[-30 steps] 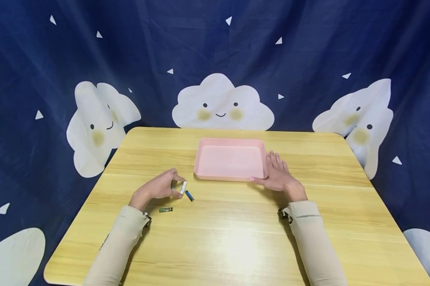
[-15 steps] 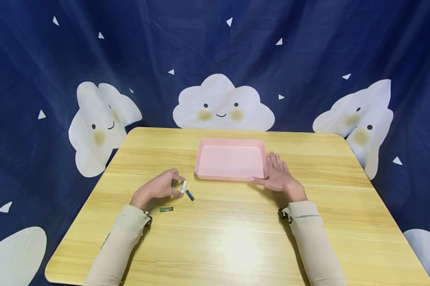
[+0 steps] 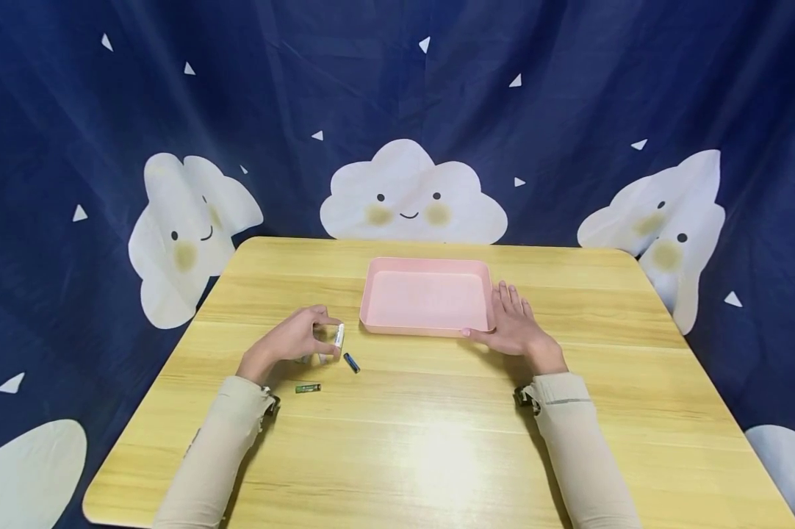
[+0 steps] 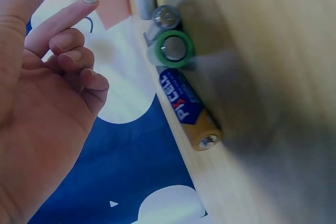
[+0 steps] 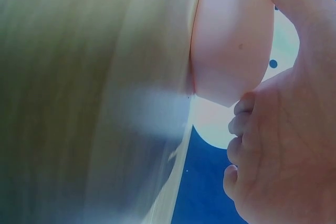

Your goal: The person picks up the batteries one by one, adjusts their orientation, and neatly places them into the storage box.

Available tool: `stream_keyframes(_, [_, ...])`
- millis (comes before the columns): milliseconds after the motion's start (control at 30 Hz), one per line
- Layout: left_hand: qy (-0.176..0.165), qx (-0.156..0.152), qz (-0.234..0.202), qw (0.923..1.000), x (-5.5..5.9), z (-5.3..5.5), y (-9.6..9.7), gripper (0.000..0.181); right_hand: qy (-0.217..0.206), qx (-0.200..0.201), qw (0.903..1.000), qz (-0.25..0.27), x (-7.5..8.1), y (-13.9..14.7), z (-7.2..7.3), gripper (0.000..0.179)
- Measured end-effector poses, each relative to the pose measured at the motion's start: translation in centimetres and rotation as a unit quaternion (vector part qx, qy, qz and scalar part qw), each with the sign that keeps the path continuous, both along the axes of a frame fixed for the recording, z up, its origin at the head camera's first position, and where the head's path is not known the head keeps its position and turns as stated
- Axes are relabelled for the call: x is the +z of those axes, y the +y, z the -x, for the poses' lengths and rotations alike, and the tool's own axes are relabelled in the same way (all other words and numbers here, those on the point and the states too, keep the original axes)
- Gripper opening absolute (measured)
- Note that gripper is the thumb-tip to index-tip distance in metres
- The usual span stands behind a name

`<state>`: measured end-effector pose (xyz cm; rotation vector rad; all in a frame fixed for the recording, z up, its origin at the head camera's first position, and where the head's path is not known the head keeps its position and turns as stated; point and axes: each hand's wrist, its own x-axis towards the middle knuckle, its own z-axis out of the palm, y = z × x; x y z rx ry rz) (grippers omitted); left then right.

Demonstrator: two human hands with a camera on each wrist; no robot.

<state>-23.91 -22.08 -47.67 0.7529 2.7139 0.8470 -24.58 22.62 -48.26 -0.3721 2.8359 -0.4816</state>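
Between thumb and forefinger, my left hand (image 3: 290, 343) pinches a white battery (image 3: 339, 336) just above the table, left of the pink tray (image 3: 427, 297). A blue battery (image 3: 352, 363) lies close to the thumb, and a green battery (image 3: 308, 388) lies nearer me. Other batteries sit partly hidden beneath the palm; the left wrist view shows a blue and orange battery (image 4: 184, 103) and a green-ringed battery (image 4: 173, 49). My right hand (image 3: 513, 327) rests against the tray's right side, fingers extended, thumb at its front rim.
The wooden table (image 3: 397, 455) has rounded corners. A dark blue curtain (image 3: 397, 81) with white clouds hangs behind its far edge and down both sides. Bare tabletop lies between the blue battery and the right forearm.
My left hand has lifted the white battery slightly and moved it a little away from me, uncovering things under the palm. The right hand and the tray keep their place.
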Motion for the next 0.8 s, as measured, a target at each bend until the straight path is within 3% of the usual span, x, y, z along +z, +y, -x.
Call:
stream_keyframes(300, [-0.014,0.017,-0.055,0.9983,1.1,0.7,0.3,0.063,0.0,-0.004,1.0,0.005,0.0,0.1,-0.2,0.123])
stream_keyframes(800, [0.009,0.036,-0.127,0.9912,1.7,2.6,1.0,0.062,-0.002,-0.007,0.9999,0.008,-0.1,-0.1,-0.1,0.123])
